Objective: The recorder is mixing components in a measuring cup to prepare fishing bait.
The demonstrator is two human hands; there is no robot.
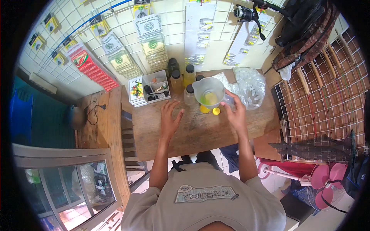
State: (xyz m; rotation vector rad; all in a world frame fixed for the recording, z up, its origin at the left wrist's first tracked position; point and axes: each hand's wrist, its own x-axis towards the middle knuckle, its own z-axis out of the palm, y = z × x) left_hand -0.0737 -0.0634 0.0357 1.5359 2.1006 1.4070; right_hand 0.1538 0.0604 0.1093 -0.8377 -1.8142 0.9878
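My right hand point(235, 111) grips the handle of a translucent plastic measuring jug point(208, 90), raised above the wooden table point(173, 138). Something yellow-green shows in or through its bottom. Under the jug's near edge stand a yellow container point(204, 109) and a yellow cap point(216, 111). My left hand point(171, 115) hovers over or rests on the table with its fingers spread, holding nothing. Just beyond it stand a clear bottle with a black cap point(190, 96), a bottle of brownish liquid point(176, 82) and a bottle of yellow liquid point(189, 75).
A white compartment tray point(168, 95) with small bottles sits at the back left of the table. Clear plastic bags point(250, 86) lie at the back right. Packets hang on the wire grid behind, beside a fishing reel point(244, 14). A pink fan point(326, 186) stands at the lower right.
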